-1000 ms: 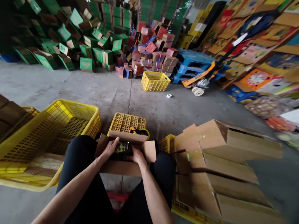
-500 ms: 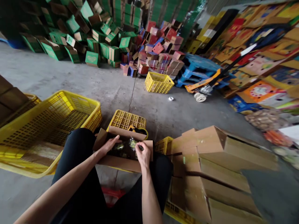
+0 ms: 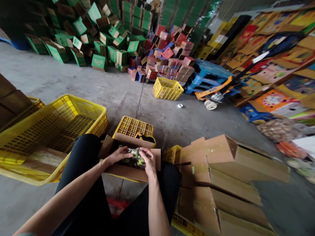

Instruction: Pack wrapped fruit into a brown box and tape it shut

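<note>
Open carton (image 3: 128, 170) on lap — wrapped fruit (image 3: 136, 156) between left hand (image 3: 119, 155) and right hand (image 3: 149, 161); both sets of fingers grasping it.

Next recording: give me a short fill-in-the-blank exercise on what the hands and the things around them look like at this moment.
1. Both hands, left hand and right hand, reach into an open ____ box resting on the person's lap.
2. The large crate to the person's left is coloured ____.
3. The pile of boxes at the far left of the floor is mostly ____.
4. The pallet beside the orange pallet jack is coloured ____.

Missing words: cardboard; yellow; green; blue
</note>
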`<state>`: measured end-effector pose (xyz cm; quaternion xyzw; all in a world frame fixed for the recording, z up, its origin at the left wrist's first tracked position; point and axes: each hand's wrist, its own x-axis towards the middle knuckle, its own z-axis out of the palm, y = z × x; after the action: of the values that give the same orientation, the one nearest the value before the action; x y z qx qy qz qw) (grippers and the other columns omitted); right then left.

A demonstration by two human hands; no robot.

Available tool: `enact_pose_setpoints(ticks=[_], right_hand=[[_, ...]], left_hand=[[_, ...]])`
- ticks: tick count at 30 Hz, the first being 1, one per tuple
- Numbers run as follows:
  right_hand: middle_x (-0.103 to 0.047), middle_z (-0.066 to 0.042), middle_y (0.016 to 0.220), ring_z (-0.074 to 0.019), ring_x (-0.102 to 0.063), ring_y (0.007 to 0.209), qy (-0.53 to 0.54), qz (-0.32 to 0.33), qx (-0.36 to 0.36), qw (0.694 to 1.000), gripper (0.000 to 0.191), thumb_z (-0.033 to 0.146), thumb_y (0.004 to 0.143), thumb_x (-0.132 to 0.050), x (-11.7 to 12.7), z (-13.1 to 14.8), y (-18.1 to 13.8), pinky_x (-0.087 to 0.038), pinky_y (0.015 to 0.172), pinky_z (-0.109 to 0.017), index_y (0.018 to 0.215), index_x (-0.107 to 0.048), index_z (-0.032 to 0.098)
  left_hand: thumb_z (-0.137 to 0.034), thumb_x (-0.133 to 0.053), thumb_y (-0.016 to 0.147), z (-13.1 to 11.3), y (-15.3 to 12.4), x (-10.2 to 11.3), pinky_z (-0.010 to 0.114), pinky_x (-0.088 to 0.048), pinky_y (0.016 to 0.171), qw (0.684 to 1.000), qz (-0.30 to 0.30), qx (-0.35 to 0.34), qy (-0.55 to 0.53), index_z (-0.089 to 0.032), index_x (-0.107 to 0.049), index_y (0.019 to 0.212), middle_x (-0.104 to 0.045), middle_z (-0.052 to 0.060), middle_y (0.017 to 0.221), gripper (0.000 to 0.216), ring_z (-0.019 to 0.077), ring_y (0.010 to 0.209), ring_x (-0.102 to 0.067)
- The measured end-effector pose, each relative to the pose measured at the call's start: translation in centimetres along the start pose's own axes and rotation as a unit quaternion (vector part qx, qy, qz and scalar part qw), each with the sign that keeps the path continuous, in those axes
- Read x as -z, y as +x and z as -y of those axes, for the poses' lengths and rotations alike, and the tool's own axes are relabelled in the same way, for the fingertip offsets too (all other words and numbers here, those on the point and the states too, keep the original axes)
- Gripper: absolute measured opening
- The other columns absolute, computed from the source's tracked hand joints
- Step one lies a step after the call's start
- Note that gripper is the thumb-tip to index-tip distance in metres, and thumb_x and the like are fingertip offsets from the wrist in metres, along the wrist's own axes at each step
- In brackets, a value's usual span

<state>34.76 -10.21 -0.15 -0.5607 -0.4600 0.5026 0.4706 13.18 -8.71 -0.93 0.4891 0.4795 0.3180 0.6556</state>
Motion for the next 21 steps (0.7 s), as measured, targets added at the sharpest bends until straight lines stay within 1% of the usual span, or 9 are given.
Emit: enact_pose_setpoints(ticks=[2, 5, 8, 10, 11, 14, 16, 19, 21], right_hand=[[-0.081, -0.009, 0.109, -0.0245, -0.076, 0.1, 0.003, 0.0, -0.006, 1.0, 0.052, 0.055, 0.08, -0.077, 0.0, -0.1, 0.3, -0.061, 0.089, -0.035, 0.12, -0.077, 0.022], [-0.079, -0.012, 0.118, -0.027, -0.074, 0.113, -0.013, 0.005, -0.013, 1.0, 0.059, 0.059, 0.083, -0.072, 0.3, -0.4, 0.7, -0.059, 0.097, -0.038, 0.127, -0.073, 0.02], [-0.075, -0.015, 0.128, -0.0279, -0.073, 0.117, -0.069, 0.019, -0.028, 0.997, 0.058, 0.059, 0.093, -0.057, 0.8, -0.9, 1.0, -0.059, 0.099, -0.041, 0.131, -0.07, 0.018], [-0.074, -0.015, 0.131, -0.0283, -0.073, 0.118, -0.136, 0.037, -0.04, 0.989, 0.052, 0.051, 0.099, -0.05, 1.0, -1.2, 1.1, -0.059, 0.101, -0.043, 0.135, -0.068, 0.018], [-0.073, -0.014, 0.131, -0.0289, -0.071, 0.12, -0.177, 0.052, -0.045, 0.982, 0.047, 0.044, 0.099, -0.052, 1.0, -1.4, 1.0, -0.057, 0.104, -0.045, 0.135, -0.068, 0.019], [-0.07, -0.012, 0.138, -0.0321, -0.057, 0.139, -0.306, 0.121, -0.058, 0.942, 0.039, 0.021, 0.087, -0.072, 0.5, -1.9, 0.9, -0.043, 0.12, -0.048, 0.126, -0.074, 0.02], [-0.065, -0.011, 0.144, -0.0337, -0.044, 0.149, -0.386, 0.175, -0.069, 0.903, 0.038, 0.014, 0.081, -0.08, -0.3, -2.3, 1.1, -0.033, 0.125, -0.053, 0.118, -0.076, 0.02], [-0.062, -0.011, 0.145, -0.0336, -0.047, 0.146, -0.486, 0.233, -0.086, 0.838, 0.03, 0.025, 0.091, -0.078, -1.2, -2.6, 1.6, -0.036, 0.121, -0.062, 0.119, -0.072, 0.018], [-0.061, -0.011, 0.144, -0.0318, -0.055, 0.137, -0.539, 0.247, -0.085, 0.801, 0.033, 0.033, 0.098, -0.073, -1.5, -2.5, 2.0, -0.043, 0.116, -0.061, 0.126, -0.068, 0.017]], left_hand=[[-0.063, -0.084, 0.071, 0.3, 0.0, 0.0, 0.034, -0.053, 0.082, 1.0, -0.018, 0.002, 0.002, -0.014, -0.074, 0.098, -0.077, 0.007, 0.095, 0.056, 0.0287, 0.097, -0.07], [-0.066, -0.08, 0.074, 0.7, 0.1, 0.1, 0.031, -0.05, 0.072, 0.999, -0.034, -0.002, -0.004, -0.013, -0.073, 0.088, -0.074, 0.006, 0.083, 0.055, 0.0245, 0.083, -0.069], [-0.067, -0.081, 0.072, 0.8, 0.2, 0.3, 0.029, -0.047, 0.066, 0.998, -0.056, -0.013, -0.017, -0.014, -0.071, 0.08, -0.071, 0.004, 0.074, 0.054, 0.0217, 0.074, -0.066], [-0.065, -0.083, 0.07, 0.7, 0.3, 0.5, 0.028, -0.046, 0.064, 0.996, -0.076, -0.022, -0.027, -0.015, -0.069, 0.076, -0.069, 0.003, 0.071, 0.052, 0.0206, 0.072, -0.064], [-0.064, -0.084, 0.069, 0.7, 0.3, 0.5, 0.027, -0.046, 0.063, 0.996, -0.084, -0.027, -0.033, -0.016, -0.068, 0.075, -0.068, 0.002, 0.07, 0.051, 0.0203, 0.071, -0.064], [-0.063, -0.085, 0.069, 0.6, 0.3, 0.7, 0.027, -0.047, 0.064, 0.993, -0.097, -0.037, -0.052, -0.016, -0.067, 0.074, -0.068, 0.002, 0.07, 0.05, 0.019, 0.07, -0.064], [-0.063, -0.084, 0.071, 0.6, 0.3, 0.8, 0.027, -0.048, 0.067, 0.992, -0.101, -0.04, -0.066, -0.016, -0.067, 0.075, -0.07, 0.003, 0.073, 0.05, 0.0183, 0.07, -0.064], [-0.066, -0.082, 0.073, 0.8, 0.3, 0.9, 0.028, -0.051, 0.07, 0.991, -0.101, -0.037, -0.081, -0.016, -0.068, 0.078, -0.073, 0.005, 0.078, 0.052, 0.0192, 0.073, -0.067], [-0.07, -0.08, 0.073, 1.0, 0.4, 0.8, 0.029, -0.054, 0.074, 0.991, -0.095, -0.033, -0.086, -0.016, -0.069, 0.081, -0.075, 0.007, 0.083, 0.056, 0.0206, 0.078, -0.07]])
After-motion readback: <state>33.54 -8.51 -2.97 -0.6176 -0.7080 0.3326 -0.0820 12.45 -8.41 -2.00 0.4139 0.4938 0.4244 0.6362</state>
